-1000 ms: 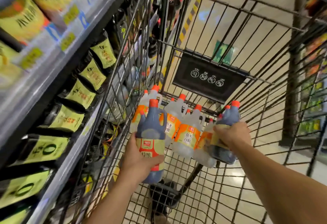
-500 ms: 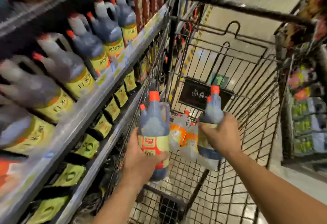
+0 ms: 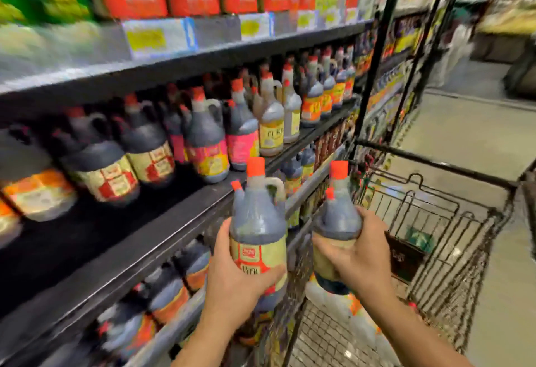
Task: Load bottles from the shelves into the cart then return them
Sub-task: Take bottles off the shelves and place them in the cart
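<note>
As the left hand (image 3: 232, 285) grips one bottle (image 3: 256, 221) at 6 o'clock and the right hand (image 3: 359, 253) a second bottle (image 3: 338, 221) at 5 o'clock, between shelf (image 3: 87, 236) and cart (image 3: 435, 165), the return likely needs each set upright, base first, into the gap at 9 o'clock. Both are dark, orange-capped, with pale labels.
</note>
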The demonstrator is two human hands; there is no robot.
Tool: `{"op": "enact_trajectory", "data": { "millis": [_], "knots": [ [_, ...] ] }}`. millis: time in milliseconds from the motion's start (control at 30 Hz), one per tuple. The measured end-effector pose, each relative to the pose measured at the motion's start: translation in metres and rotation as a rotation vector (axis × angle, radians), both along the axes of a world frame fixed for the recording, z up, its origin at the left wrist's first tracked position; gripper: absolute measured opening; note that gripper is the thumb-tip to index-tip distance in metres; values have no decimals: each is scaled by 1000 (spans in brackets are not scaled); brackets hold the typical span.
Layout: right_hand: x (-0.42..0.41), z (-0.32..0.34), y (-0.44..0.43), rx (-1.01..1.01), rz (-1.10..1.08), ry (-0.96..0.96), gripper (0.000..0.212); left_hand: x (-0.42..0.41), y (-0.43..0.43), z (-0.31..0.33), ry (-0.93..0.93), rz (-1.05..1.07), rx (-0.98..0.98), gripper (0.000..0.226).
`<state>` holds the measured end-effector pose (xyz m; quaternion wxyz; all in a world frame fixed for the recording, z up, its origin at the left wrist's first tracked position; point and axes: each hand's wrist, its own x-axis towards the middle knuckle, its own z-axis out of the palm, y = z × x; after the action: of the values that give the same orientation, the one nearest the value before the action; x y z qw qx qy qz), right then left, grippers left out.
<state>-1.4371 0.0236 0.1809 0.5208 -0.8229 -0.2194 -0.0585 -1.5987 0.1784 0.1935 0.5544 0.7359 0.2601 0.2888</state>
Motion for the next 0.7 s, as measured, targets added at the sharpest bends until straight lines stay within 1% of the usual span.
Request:
{"op": "enact_trajectory", "data": {
  "millis": [67, 133, 233, 333, 367, 433, 500, 600, 700],
  "knots": [
    [-19, 20, 18, 13, 28, -36, 84, -25, 11, 18, -40, 35, 17, 109],
    [-40, 39, 37, 49, 61, -82, 80, -47, 21, 34, -52, 67, 41, 109],
    [-66, 61, 64, 107, 149, -106, 81, -73, 36, 49, -78, 143, 62, 107],
    [-83, 75, 90, 137, 236, -113, 85, -92, 53, 57, -89, 221, 87, 96],
    [-89, 79, 98, 149, 269, -104, 84, -97, 58, 58, -93, 243, 87, 91],
    [-97, 86, 114, 170, 335, -119, 71, -104, 70, 60, -96, 290, 84, 85],
    [-100, 88, 131, 210, 386, -125, 66, -107, 81, 62, -95, 344, 72, 82],
    [-98, 86, 158, 198, 437, -72, 70, -105, 97, 63, -87, 417, 92, 80],
    [-92, 81, 183, 158, 483, -83, 83, -97, 113, 62, -52, 467, 96, 82]
  ]
}}
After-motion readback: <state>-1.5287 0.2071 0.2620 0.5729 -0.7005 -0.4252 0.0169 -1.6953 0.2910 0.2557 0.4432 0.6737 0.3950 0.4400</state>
